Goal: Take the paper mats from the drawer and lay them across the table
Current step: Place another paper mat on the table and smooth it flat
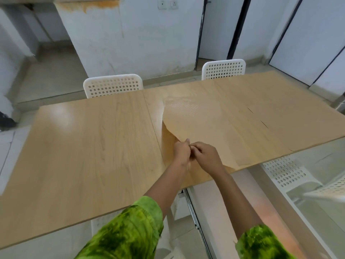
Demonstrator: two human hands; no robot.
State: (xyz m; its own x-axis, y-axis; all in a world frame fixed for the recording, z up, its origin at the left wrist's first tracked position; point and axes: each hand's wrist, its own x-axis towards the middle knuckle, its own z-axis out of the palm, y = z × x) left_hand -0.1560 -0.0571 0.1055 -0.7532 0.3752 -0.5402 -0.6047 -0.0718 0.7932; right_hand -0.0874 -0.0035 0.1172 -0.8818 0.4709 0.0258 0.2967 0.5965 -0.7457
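Laid mats (pixel 280 113) cover table (pixel 84 146) right half. Left hand (pixel 182 152) & right hand (pixel 205 154) both pinch curling mat (pixel 194 120) corner, table's near edge, mid-span (fingers curled). Left half yet to cover; approx. half done.

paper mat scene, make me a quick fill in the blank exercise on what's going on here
1. The person's sleeves are ____ in colour.
2. On the far side of the table stand ____ white chairs.
3. The left hand and right hand both pinch the paper mat; the bare wood lies to the mat's ____.

Missing words: green; two; left
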